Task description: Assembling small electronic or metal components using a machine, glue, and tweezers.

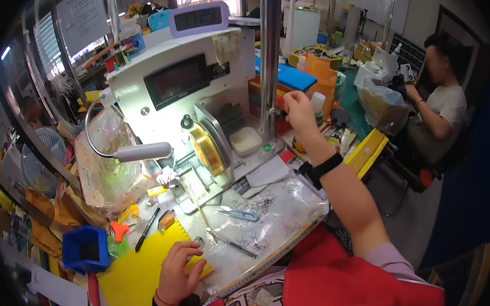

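Observation:
Raised beside the upright metal post, my right hand has thumb and fingertips pinched together; anything between them is too small to make out. My left hand is low over the yellow sheet, thumb apart from its curved fingers. A small round grey piece is just beyond its fingertips. On the worktop, tweezers and blue-handled snips lie among scattered dark thread-like bits. Behind them stands a white machine with a gold spool-like wheel and a dark screen.
A bent-neck lamp lights the machine. At left are a blue bin, an orange three-lobed piece and a black pen. A shallow white dish sits near the post. Another person sits at the far right.

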Demonstrator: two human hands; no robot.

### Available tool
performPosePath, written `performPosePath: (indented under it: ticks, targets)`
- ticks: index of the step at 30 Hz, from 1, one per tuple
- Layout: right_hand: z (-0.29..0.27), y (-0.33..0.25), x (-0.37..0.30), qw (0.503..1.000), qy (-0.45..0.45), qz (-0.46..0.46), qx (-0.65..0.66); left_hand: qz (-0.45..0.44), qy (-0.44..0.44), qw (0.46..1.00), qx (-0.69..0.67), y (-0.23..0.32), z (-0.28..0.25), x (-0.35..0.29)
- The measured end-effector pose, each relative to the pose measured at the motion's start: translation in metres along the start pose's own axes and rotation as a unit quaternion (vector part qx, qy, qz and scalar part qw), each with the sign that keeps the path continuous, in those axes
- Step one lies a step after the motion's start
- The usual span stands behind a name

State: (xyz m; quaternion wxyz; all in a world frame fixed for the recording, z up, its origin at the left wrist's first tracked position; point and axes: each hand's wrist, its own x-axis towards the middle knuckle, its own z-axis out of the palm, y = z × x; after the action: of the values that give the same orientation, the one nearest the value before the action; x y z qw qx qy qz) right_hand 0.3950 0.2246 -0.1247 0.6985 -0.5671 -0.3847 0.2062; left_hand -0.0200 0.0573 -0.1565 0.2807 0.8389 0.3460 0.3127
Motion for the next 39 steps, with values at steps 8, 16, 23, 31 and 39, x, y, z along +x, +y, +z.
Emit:
performPosePath:
  ticks: [8, 16, 23, 31, 39]
  targets:
    - [0.008, 0.052, -0.041, 0.989, -0.031, 0.073, 0.123, -0.017, 0.008, 0.999, 0.036, -0.001, 0.005, 0.0]
    - [0.001, 0.048, -0.027, 0.972, -0.087, 0.128, 0.179, -0.035, 0.013, 0.998, 0.047, -0.008, 0.007, 0.011]
    - [0.008, 0.052, -0.016, 0.974, -0.106, 0.113, 0.167, -0.051, 0.02, 0.997, 0.047, -0.014, 0.01, 0.014]
    - [0.016, 0.045, -0.031, 0.982, -0.13, 0.08, 0.107, -0.059, 0.018, 0.997, 0.038, -0.018, 0.01, 0.015]
    - [-0.004, 0.013, -0.033, 0.979, -0.134, -0.08, -0.134, -0.019, -0.104, 0.993, 0.049, 0.009, 0.016, 0.038]
